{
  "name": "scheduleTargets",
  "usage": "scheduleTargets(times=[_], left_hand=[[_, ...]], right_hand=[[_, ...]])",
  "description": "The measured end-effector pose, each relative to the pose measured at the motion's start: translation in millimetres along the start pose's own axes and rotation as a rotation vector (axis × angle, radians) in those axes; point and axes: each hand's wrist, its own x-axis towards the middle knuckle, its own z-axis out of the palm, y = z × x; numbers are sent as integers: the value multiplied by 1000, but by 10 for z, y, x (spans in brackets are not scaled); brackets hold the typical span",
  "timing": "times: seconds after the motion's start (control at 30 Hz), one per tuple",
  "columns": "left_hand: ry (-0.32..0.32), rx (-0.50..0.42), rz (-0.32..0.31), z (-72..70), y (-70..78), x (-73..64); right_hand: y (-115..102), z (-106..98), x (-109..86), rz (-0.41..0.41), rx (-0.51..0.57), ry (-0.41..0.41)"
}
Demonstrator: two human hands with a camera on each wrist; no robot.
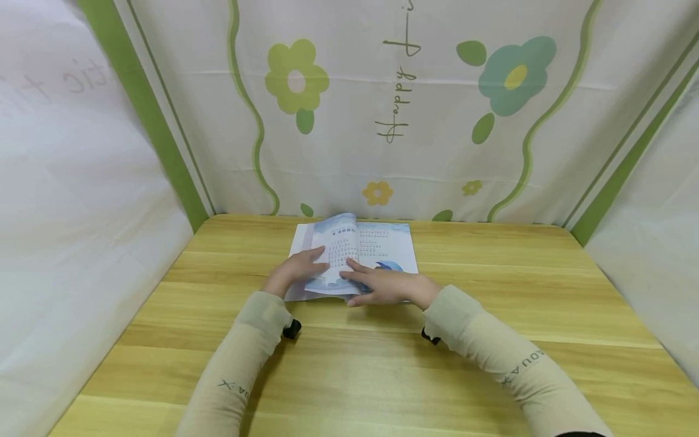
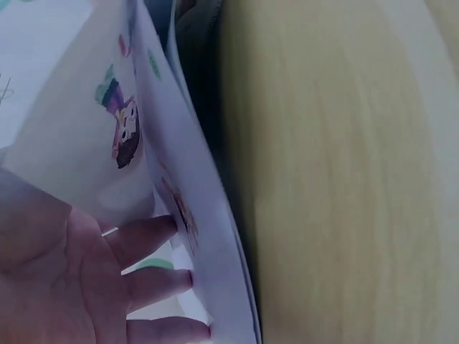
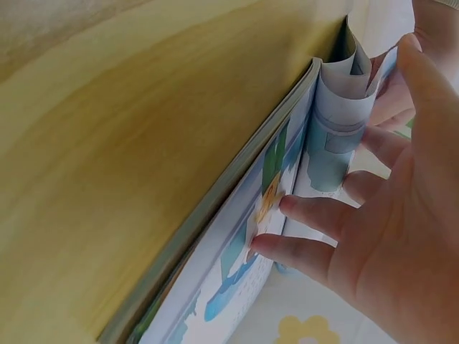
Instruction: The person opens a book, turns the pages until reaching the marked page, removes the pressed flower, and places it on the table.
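So there's a thin paperback book with white pages and pale-blue printed art (image 1: 401,243) lying opened out at the far side of the yellow woodgrain tabletop (image 1: 349,376), pretty much 12 o'clock from the person, just short of the white flower-print fabric backdrop (image 1: 431,164). A bowed, curled printed leaf (image 1: 341,233) stands off the left half.

Left hand (image 1: 297,267) sits around 9 o'clock on the book. Its fingers are loosely extended with the tips against the paper; the thumb's hidden in the wrist view, so can't tell if it's pinning anything. Right hand (image 1: 384,285) is at about 4 o'clock, fingers (image 3: 269,244) stretched out, a couple touching the right page and others against the curl. No firm grip that I can see.

What could go sideways, imo: the leaf is bent pretty hard, so if both hands push toward the spine it could crease. In the right wrist view, around 1 o'clock, the curl looks like more than one sheet, so extra leaves could get dragged along if the fingertips don't separate them. And if the touch is too light, the paper may spring back, or a sideways shove might skate the whole book across that smooth-looking wood.
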Motion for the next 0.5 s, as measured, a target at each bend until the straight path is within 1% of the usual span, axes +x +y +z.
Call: scheduleTargets(times=[0.17,0.3,0.4,0.5], left_hand=[[28,81,-32,44,18,23],[44,158,-48,48,43,29],[36,178,-60,43,56,26],[29,164,-65,41,61,28]], right_hand=[[26,-12,-57,-29,27,9],[92,-17,-143,-13,37,5],[186,-15,-235,2,57,-5],[299,-11,-334,5,75,-10]])
